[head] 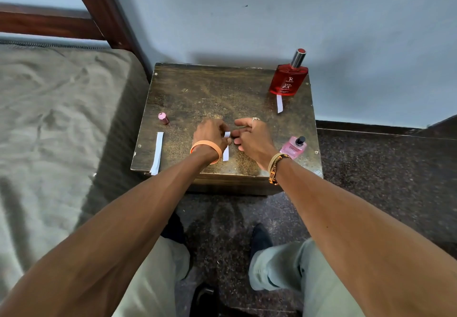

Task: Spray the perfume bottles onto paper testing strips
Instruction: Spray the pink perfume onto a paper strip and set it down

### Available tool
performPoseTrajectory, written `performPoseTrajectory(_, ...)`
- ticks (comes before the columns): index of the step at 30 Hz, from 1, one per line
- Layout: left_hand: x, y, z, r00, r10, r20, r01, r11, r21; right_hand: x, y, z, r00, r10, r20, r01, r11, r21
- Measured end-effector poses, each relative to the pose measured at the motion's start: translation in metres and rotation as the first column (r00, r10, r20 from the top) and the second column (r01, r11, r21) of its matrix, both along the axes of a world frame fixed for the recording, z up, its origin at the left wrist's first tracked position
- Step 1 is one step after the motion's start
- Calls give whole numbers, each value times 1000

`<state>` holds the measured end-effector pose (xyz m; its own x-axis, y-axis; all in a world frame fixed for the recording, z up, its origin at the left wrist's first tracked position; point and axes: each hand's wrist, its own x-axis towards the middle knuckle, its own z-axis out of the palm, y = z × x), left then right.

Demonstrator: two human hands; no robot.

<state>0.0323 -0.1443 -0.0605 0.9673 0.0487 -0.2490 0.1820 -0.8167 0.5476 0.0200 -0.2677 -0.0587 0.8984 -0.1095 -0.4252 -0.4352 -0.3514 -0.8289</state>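
White paper is pinched in the fingers of the left hand (212,135) over a worn wooden table (210,89). It is a testing strip (226,153), its upper end folded over the fingertips and its long axis hung down and back toward the wrist. The right hand (251,139) is held just beside it, fingers loosely bent with nothing seen gripped; whether their tips touch the strip cannot be told. The pink perfume bottle (294,147), uncapped with its black nozzle bared, is stood just outside the right hand, on the wrist side of its fingers. It is judged the nearer reach for that hand, the left being well apart from it. The pink cap (163,118) is left beyond the left knuckles, with a second strip (157,153) laid lengthwise farther out. Well ahead of the right fingers, the red perfume bottle (289,79) is seen capped, a third strip (279,104) laid at its foot. The coming move is judged to turn on the pink bottle being brought nozzle-first to the held strip.
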Motion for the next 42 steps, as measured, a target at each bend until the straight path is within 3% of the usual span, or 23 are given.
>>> performPoseTrajectory(10,-4,5,-3,998,51,27,-48,992,-113,-3,2,5,999,32,17,-32,999,-24)
performPoseTrajectory(16,-6,2,4,986,158,-43,-164,933,-322,-5,1,13,998,54,20,-54,999,-10)
performPoseTrajectory(25,-9,4,23,960,240,-145,-278,755,-594,-10,-7,36,998,47,44,-48,999,15)
performPoseTrajectory(31,-14,-5,69,919,295,-261,-387,548,-742,-21,-14,73,995,55,88,-62,995,75)
performPoseTrajectory(36,-25,-5,111,909,286,-304,-404,415,-815,-35,-20,107,997,21,72,-36,976,215)
performPoseTrajectory(42,-41,0,144,933,235,-272,-350,421,-837,-58,-21,138,996,53,67,-72,945,319)
